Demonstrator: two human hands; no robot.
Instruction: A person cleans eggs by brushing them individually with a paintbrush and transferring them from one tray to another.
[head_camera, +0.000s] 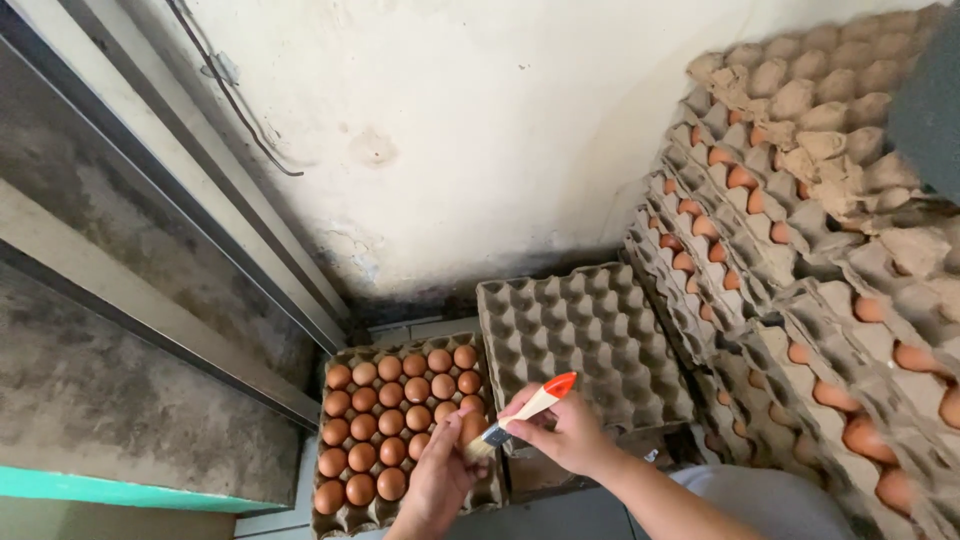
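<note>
Right grip (565, 432) holds brush (528, 408); left (445, 470) holds egg (473, 427).

Bare forearms, pale grey garment

Grey moulded-pulp egg tray filled with brown eggs (345, 515), on the floor at lower left | empty grey moulded-pulp egg tray (585, 335), just beside it, against the white wall | tall tilted stacks of grey pulp trays with brown eggs (800, 250), along the right.
</note>
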